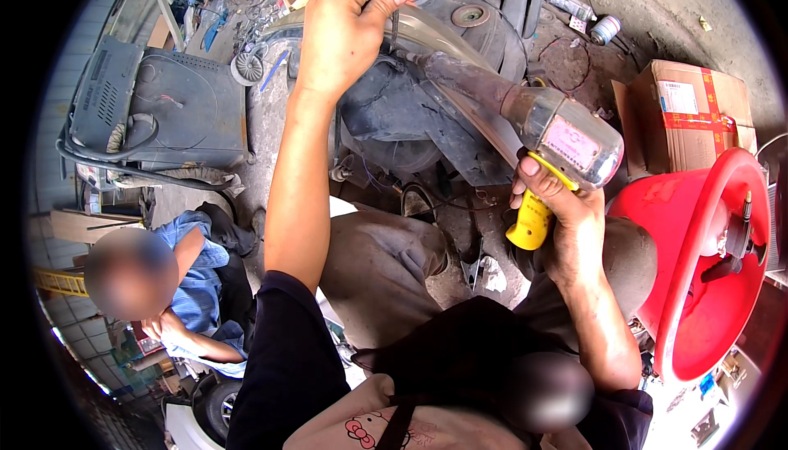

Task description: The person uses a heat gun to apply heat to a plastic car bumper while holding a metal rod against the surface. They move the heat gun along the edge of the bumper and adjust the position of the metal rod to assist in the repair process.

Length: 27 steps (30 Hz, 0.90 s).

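Note:
My left hand [343, 39] pinches a thin dark rod [396, 33] between thumb and fingers, its lower end down at a black plastic part [382, 105]. In my right hand [573, 224] is a heat gun [533, 212], gripped by its yellow handle. Its dirty metal nozzle points up and left, with the tip close to the rod's lower end. Whether the tip touches the plastic, I cannot tell. A translucent curved strip [439, 38] runs along the part, which lies ahead of my knees.
To the right stand a red bucket [648, 245] with tools inside and a taped cardboard box [681, 146]. Spray cans [606, 29] lie behind. A grey metal cabinet with hoses [185, 105] is at the left; a person in a blue shirt [197, 245] sits below it.

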Available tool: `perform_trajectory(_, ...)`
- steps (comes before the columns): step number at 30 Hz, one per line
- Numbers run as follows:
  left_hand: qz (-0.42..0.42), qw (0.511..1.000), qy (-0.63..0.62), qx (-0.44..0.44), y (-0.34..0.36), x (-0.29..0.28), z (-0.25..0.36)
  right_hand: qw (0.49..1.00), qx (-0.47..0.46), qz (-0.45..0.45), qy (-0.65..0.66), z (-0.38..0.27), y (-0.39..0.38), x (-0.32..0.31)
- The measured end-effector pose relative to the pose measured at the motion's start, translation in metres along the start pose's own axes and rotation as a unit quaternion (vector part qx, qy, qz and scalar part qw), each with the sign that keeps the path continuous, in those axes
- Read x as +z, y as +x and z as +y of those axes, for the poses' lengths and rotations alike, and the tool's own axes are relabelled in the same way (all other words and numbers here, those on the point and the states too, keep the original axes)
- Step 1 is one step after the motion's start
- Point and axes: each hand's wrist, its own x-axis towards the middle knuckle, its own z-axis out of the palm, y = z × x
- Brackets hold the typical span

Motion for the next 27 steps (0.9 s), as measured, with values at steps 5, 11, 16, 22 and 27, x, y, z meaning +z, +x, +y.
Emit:
perform_trajectory(5, -0.002, 1.000, 0.000, 0.003, 0.0004, 0.0003, 0.0007, 1.000, 0.003, 0.005, 0.001, -0.0006, -0.0004, 0.0013)
perform_trajectory(11, 0.005, 1.000, -0.006, 0.011, -0.0008, 0.0016, 0.0020, 1.000, 0.000, 0.000, 0.002, -0.0008, -0.0007, 0.0006)
perform_trajectory(16, -0.005, 1.000, -0.003, 0.009, 0.0003, 0.0018, 0.0017, 1.000, 0.002, -0.002, -0.005, 0.0003, -0.0001, -0.0010)
perform_trajectory(22, -0.007, 1.000, -0.004, 0.006, 0.0000, 0.0022, 0.0025, 1.000, -0.003, 0.000, -0.005, -0.0002, -0.0006, 0.0003)
perform_trajectory(27, -0.008, 1.000, -0.010, 0.006, 0.0006, 0.0041, 0.0013, 1.000, -0.001, -0.001, -0.002, -0.0007, -0.0001, -0.0010)
